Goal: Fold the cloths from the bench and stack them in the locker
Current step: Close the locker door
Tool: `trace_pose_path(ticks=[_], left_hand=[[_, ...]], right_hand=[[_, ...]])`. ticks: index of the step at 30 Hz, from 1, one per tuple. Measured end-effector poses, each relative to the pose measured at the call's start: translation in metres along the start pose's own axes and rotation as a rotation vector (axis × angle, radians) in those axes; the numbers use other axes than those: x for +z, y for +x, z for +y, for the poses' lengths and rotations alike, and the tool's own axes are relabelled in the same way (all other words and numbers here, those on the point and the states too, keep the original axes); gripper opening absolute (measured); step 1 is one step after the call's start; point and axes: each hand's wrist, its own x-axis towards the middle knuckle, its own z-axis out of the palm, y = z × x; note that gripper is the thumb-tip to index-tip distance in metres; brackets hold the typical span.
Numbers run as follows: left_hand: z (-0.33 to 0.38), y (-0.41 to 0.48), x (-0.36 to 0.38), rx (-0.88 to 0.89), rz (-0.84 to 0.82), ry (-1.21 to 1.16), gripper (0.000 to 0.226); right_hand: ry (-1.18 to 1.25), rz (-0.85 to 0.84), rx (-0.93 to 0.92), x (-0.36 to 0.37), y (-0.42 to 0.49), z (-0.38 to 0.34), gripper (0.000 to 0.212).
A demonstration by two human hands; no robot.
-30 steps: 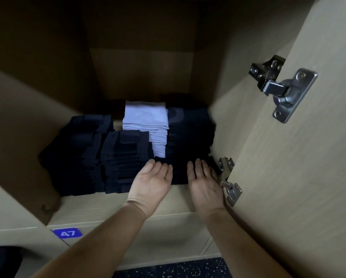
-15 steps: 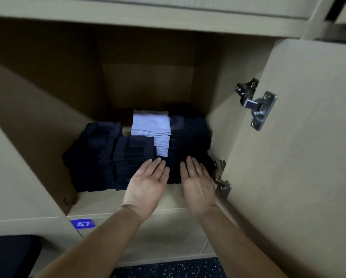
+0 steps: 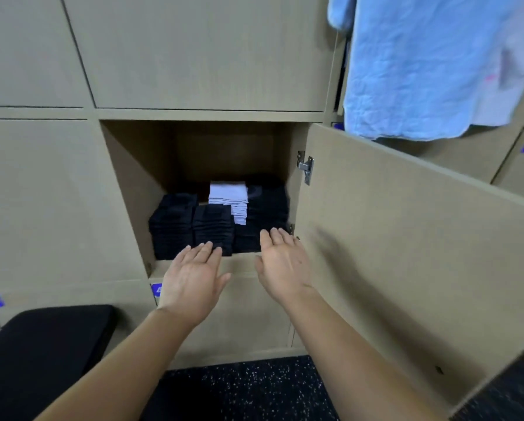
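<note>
The open locker (image 3: 127,183) holds stacks of folded dark cloths (image 3: 190,226) on its floor, with a stack of white folded cloths (image 3: 228,197) behind them and another dark stack (image 3: 268,208) at the right. My left hand (image 3: 193,278) hovers in front of the locker's lower edge, fingers straight, holding nothing. My right hand (image 3: 285,262) is beside it at the same height, fingers straight and spread, also empty. Neither hand touches the cloths.
The locker door (image 3: 391,244) stands open to the right, hinges (image 3: 306,167) on its inner edge. A light blue cloth (image 3: 421,62) hangs at the upper right. A black padded bench (image 3: 42,344) is at the lower left. Dark speckled floor (image 3: 239,387) lies below.
Both hands have drawn back out of the locker, away from the dark stacks. My head has moved back, so the whole locker front and door show.
</note>
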Motion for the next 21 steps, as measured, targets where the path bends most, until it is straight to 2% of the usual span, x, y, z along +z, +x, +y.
trace_pose_path(ticks=[5, 9, 14, 18, 21], left_hand=[[0.043, -0.064, -0.026, -0.009, -0.013, -0.137, 0.058], [0.087, -0.1, -0.041, 0.075, 0.02, -0.212, 0.057], [0.145, -0.111, -0.063, 0.218, 0.093, -0.353, 0.067], [0.195, -0.112, -0.085, 0.281, 0.159, -0.489, 0.071], [0.23, -0.113, -0.088, 0.281, 0.146, -0.544, 0.079]], right_hand=[[0.071, 0.019, 0.026, -0.062, -0.069, 0.001, 0.051], [0.071, 0.142, 0.041, -0.111, -0.118, 0.011, 0.049], [0.064, 0.492, 0.082, -0.182, -0.17, 0.046, 0.046], [0.227, 0.782, 0.161, -0.218, -0.202, 0.081, 0.046], [0.272, 0.861, 0.294, -0.221, -0.22, 0.103, 0.052]])
